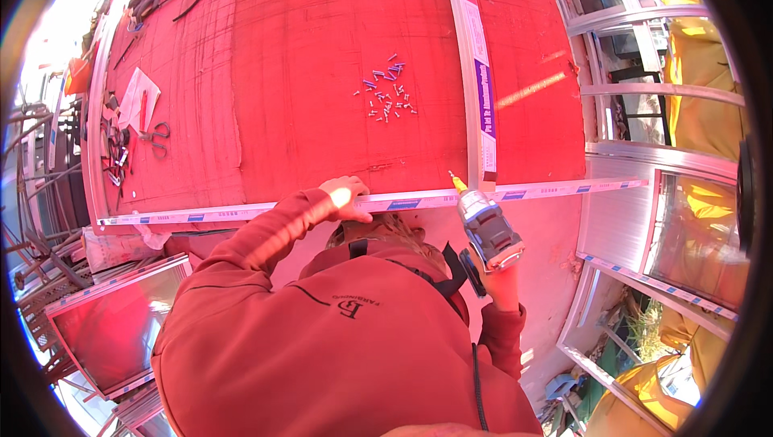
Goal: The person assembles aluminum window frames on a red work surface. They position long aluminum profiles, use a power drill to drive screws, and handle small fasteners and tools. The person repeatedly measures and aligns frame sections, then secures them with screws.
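Observation:
My left hand (346, 197) grips a long aluminium profile (306, 208) lying along the near edge of the red-covered table (306, 34), fingers over its far side. In my right hand (503, 282) is a cordless drill (489, 231), which partly hides the fingers. The drill's yellow-collared bit points away from me, its tip just left of where a second aluminium profile (475, 58) meets the first from the far side. Whether the tip touches anything, I cannot tell. Beyond my hands, several small screws (388, 103) lie scattered, some purplish, some silvery.
On the table's left side are scissors (159, 140), a white sheet (140, 100) and dark odds and ends (117, 159). A framed glass pane (117, 328) leans at lower left. Metal frames (644, 16) and yellow sheeting (700, 91) line the right.

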### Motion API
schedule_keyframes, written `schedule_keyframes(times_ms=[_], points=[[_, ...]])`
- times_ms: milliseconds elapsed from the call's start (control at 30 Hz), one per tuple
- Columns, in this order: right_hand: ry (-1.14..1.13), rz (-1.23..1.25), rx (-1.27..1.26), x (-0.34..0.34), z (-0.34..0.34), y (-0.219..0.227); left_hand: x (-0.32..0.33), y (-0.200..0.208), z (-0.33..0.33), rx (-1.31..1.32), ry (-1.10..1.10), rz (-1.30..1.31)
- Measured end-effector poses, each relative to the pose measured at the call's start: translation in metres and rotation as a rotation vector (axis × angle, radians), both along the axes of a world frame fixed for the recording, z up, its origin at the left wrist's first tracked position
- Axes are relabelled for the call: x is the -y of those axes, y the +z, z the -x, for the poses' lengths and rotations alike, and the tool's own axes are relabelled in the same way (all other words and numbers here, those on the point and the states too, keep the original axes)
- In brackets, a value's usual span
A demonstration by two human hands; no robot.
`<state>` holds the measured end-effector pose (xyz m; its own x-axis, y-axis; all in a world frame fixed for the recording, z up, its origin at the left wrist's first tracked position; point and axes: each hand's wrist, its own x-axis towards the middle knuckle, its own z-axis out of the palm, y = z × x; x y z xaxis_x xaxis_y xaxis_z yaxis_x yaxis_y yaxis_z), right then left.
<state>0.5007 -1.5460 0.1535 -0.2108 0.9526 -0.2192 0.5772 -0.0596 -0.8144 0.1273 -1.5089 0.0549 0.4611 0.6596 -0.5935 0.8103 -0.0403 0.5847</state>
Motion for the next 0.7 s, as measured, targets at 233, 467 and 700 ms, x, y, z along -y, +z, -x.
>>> schedule_keyframes(times_ms=[233, 467, 700], points=[[0.202, 0.120, -0.177, -0.104, 0.076, 0.042, 0.036, -0.015, -0.001, -0.078, 0.085, -0.190], [0.487, 0.230, -0.099, -0.124, 0.096, 0.022, 0.046, -0.018, -0.008, -0.139, 0.174, -0.258], [0.663, 0.386, -0.231, -0.130, 0.106, 0.012, 0.049, 0.002, -0.018, -0.247, 0.300, -0.253]])
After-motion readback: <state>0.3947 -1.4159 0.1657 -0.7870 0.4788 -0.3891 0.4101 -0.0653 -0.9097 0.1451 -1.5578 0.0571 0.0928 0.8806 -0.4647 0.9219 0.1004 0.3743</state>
